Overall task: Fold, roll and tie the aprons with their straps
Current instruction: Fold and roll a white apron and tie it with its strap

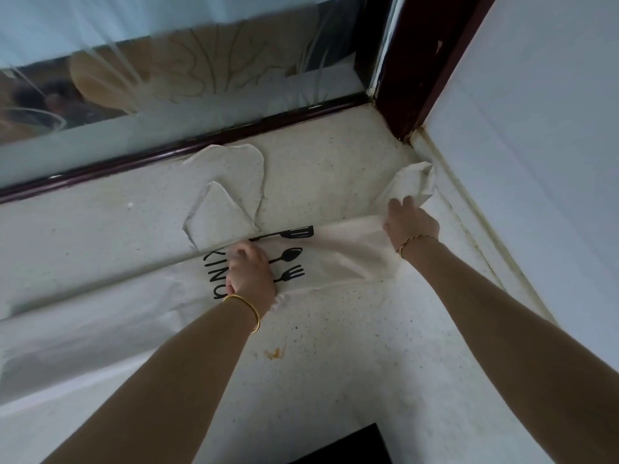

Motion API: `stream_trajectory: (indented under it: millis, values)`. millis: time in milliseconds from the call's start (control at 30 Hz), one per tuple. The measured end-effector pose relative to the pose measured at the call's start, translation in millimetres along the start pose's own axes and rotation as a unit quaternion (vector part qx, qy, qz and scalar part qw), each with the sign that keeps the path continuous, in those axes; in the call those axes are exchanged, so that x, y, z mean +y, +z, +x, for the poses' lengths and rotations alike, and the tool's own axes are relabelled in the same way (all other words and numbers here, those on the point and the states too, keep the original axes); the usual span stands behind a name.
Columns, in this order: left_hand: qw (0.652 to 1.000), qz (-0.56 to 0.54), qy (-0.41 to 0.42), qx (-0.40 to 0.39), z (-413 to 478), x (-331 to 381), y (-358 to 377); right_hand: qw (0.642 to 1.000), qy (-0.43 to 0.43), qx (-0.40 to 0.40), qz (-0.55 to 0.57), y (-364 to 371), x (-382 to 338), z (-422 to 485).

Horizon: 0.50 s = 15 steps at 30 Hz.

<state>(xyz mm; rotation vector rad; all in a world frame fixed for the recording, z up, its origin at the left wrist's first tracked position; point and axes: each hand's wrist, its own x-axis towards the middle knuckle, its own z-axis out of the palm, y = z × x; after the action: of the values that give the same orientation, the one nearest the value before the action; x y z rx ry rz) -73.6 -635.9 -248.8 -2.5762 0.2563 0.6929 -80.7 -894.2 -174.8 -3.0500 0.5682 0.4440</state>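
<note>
A thin white apron (345,252) with black utensil prints and letters lies across a speckled counter (335,346), stretching off to the left. Its looped neck strap (231,182) lies flat beyond the fold, near the window frame. My left hand (251,272) presses down on the printed part, fingers curled on the cloth. My right hand (410,222) grips the apron's upper right edge, where a bunched corner (415,182) sticks up toward the wall.
A frosted window with a dark frame (187,149) runs along the back. A white wall (536,162) closes the right side. An orange stain (275,353) marks the counter. A black object (348,447) sits at the front edge.
</note>
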Motion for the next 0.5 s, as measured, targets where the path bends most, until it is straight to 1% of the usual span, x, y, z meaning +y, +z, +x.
stream_trajectory:
  millis: [67,133,167,200,267,300,367,433,500]
  values:
    - [1.000,-0.016,0.004,-0.011,-3.1,-2.7,-8.4,0.995,0.020,0.092,0.036,1.8,6.0,-3.6]
    - [0.998,-0.059,0.000,0.005,-8.3,-3.1,-26.7,0.981,0.053,0.174,0.068,1.1,10.9,-8.2]
    - [0.996,-0.080,0.011,0.033,-11.1,-0.8,-39.3,0.974,0.078,0.192,0.096,2.3,11.8,-10.7]
    - [0.991,-0.103,0.035,0.072,-13.6,4.3,-51.7,0.968,0.106,0.188,0.130,4.4,12.2,-13.4]
    - [0.975,-0.143,0.111,0.126,-15.4,20.5,-66.2,0.958,0.161,0.134,0.197,12.8,10.5,-17.4]
    - [0.967,-0.151,0.151,0.138,-17.7,29.3,-70.5,0.952,0.186,0.094,0.223,16.7,9.2,-19.3]
    - [0.955,-0.140,0.204,0.162,-13.9,47.3,-65.3,0.942,0.224,0.012,0.248,25.4,9.7,-18.7]
    - [0.953,-0.108,0.219,0.180,-9.4,60.2,-55.4,0.940,0.219,-0.048,0.259,32.9,12.8,-13.1]
    - [0.954,-0.060,0.231,0.180,-5.8,66.8,-46.3,0.942,0.167,-0.062,0.284,36.5,15.8,-4.6]
